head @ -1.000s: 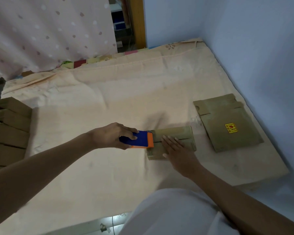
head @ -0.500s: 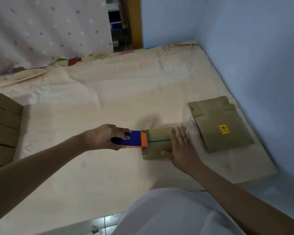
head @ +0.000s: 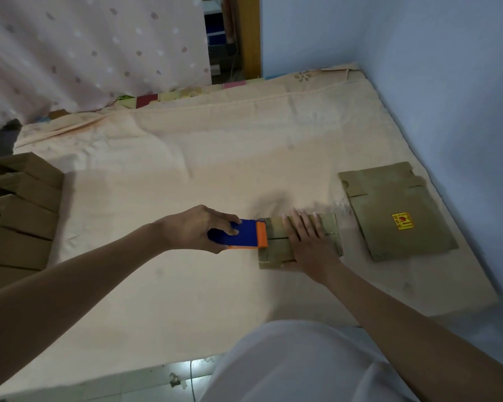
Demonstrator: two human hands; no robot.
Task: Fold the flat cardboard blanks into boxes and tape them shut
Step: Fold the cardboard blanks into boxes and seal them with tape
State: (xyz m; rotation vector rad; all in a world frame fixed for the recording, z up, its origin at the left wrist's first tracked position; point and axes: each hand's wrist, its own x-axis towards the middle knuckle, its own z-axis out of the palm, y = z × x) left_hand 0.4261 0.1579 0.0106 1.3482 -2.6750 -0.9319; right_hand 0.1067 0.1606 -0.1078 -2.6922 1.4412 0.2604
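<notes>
A small folded cardboard box (head: 276,246) lies on the peach sheet (head: 186,175) near the middle right. My right hand (head: 308,242) presses flat on its top with straight fingers. My left hand (head: 198,227) grips a blue and orange tape dispenser (head: 240,235), whose orange end touches the box's left edge. A flat cardboard blank (head: 395,210) with a yellow sticker lies to the right of the box, apart from it.
Several folded boxes (head: 18,216) are stacked at the left edge of the mattress. A blue wall (head: 447,97) runs along the right side. A dotted curtain (head: 84,47) hangs at the back left. Tiled floor (head: 145,381) shows at the near edge.
My right hand has slid from the box's near side onto its top. The left hand and dispenser stay at the box's left edge.
</notes>
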